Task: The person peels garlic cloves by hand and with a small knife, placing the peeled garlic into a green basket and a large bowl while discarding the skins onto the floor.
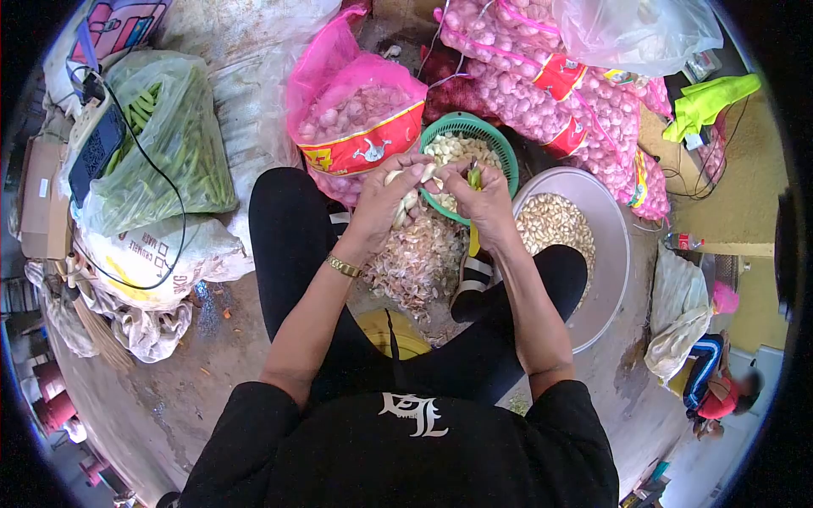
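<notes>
My left hand (385,203) is closed around several garlic cloves (407,203), some of them in its palm. Its thumb and forefinger pinch one clove (428,173) close to my right fingertips. My right hand (484,203) is closed on a small knife with a yellow handle (474,240); its blade is hard to make out. Just beyond both hands stands a green basket (508,151) holding peeled cloves (457,148). Below them on the floor lies a heap of garlic skins (415,267). To the right, a pale pink tub (616,254) contains many loose cloves (555,222).
Pink mesh sacks of garlic (360,110) stand ahead, with more sacks (584,110) at right. A plastic bag of green pods (169,152) rests on a white sack (161,254) at left. A yellow container (406,339) sits between my legs. Another person (720,389) is far right.
</notes>
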Demonstrator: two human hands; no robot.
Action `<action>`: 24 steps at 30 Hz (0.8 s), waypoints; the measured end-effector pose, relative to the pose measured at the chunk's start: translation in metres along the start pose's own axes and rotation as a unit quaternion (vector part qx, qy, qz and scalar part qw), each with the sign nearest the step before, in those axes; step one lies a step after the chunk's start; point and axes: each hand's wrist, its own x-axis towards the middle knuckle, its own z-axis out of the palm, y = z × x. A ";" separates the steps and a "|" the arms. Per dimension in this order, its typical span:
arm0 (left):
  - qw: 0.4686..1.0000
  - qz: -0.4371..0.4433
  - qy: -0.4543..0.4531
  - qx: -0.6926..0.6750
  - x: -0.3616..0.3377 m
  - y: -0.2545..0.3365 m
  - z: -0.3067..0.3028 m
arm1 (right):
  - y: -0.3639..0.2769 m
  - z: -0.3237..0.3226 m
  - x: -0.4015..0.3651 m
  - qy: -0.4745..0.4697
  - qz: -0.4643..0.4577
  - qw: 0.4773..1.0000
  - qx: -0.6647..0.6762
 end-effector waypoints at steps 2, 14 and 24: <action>1.000 -0.004 0.004 0.009 0.000 -0.003 -0.001 | 0.003 0.003 0.000 0.000 -0.028 0.999 -0.017; 0.998 -0.027 0.015 0.047 0.000 -0.005 -0.001 | 0.019 -0.002 0.005 0.008 -0.070 0.996 -0.050; 0.997 0.002 0.072 -0.029 0.003 0.005 -0.013 | 0.018 -0.012 -0.004 -0.070 -0.047 0.983 -0.161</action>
